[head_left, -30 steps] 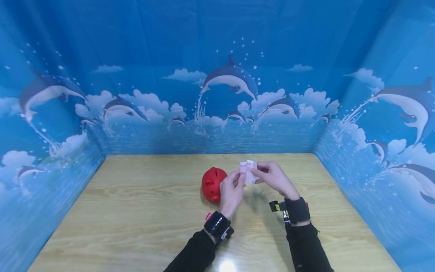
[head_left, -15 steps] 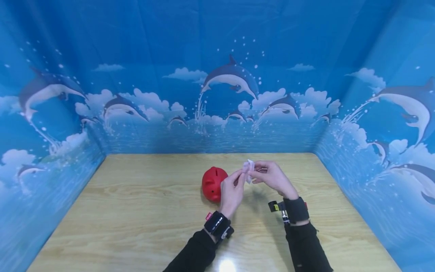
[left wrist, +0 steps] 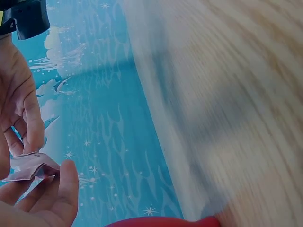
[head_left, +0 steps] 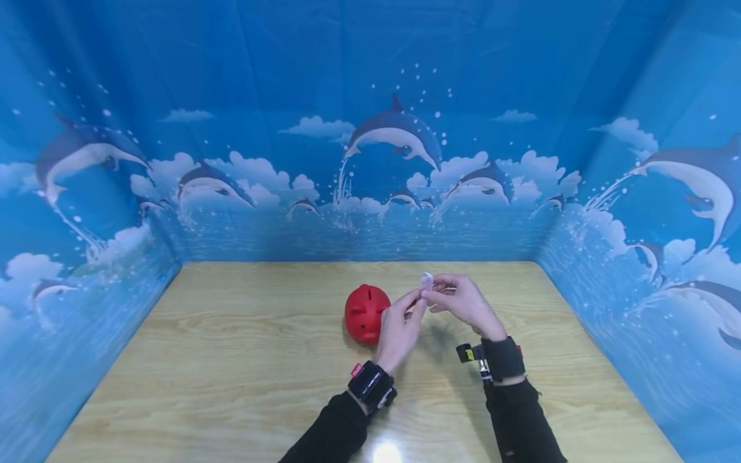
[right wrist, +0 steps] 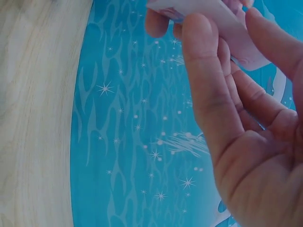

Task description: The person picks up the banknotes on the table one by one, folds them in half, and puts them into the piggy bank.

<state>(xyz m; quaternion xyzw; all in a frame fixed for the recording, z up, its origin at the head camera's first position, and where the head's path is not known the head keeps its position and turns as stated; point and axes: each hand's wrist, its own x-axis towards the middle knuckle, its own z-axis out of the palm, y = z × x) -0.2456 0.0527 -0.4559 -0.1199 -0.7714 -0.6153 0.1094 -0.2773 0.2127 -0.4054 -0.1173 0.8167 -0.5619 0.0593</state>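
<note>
A small folded banknote [head_left: 426, 281], pale pink with faint print, is held up between both hands above the table. My left hand [head_left: 398, 331] pinches its near side with thumb and fingertips. From the other side, my right hand [head_left: 465, 302] pinches it too, fingers bent. In the left wrist view the banknote [left wrist: 32, 165] shows creased, with a raised fold. The right wrist view has the banknote [right wrist: 232, 33] as a narrow strip, partly hidden by fingers. A red piggy bank [head_left: 365, 315] stands just left of my left hand, its coin slot upward, its right side partly covered.
The wood-grain table [head_left: 243, 347] spreads beneath the hands. Blue dolphin-print curtains [head_left: 260, 218] enclose its back and both sides. Each wrist wears a black strap; a small camera piece [head_left: 470, 352] juts from the right one over the table.
The banknote has gone from a wider, spread shape to a narrow folded strip. My left hand has shifted slightly right, closer to the right hand. The piggy bank stays put.
</note>
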